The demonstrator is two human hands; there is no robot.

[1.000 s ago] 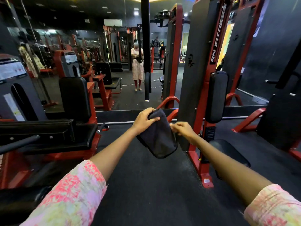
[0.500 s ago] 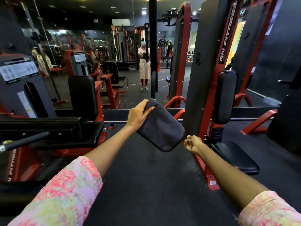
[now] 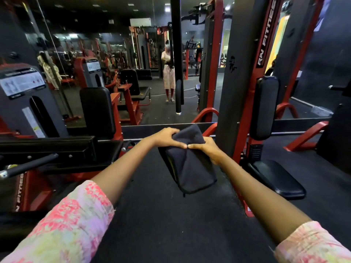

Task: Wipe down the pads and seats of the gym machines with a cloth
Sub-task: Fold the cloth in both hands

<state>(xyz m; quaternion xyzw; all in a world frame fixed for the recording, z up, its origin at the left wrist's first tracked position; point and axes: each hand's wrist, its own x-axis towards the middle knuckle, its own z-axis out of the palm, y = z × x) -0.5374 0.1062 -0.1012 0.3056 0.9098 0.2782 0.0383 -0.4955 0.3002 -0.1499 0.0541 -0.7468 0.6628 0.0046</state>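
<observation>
Mid-scene over the floor, left hand (image 3: 165, 136) and right hand (image 3: 206, 147) both pinch the folded dark cloth (image 3: 191, 166); loose fold may slip open before reaching the right seat (image 3: 275, 177).

I'm seeing a wall mirror (image 3: 106, 44) ahead, dark rubber floor (image 3: 152, 215) underneath, an instruction placard (image 3: 21, 82) left, white cable (image 3: 187, 90) reflected.

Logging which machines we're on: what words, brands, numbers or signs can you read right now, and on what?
"RN FITNES", cut off by the frame edge: white letters running up the red upright of the right-hand machine.
"N FITNE", partly hidden: white letters on the red frame at lower left.
Instruction placard on the left grey machine: too blurred to read.
Placard on the machine seen in the mirror: too small to read.
</observation>
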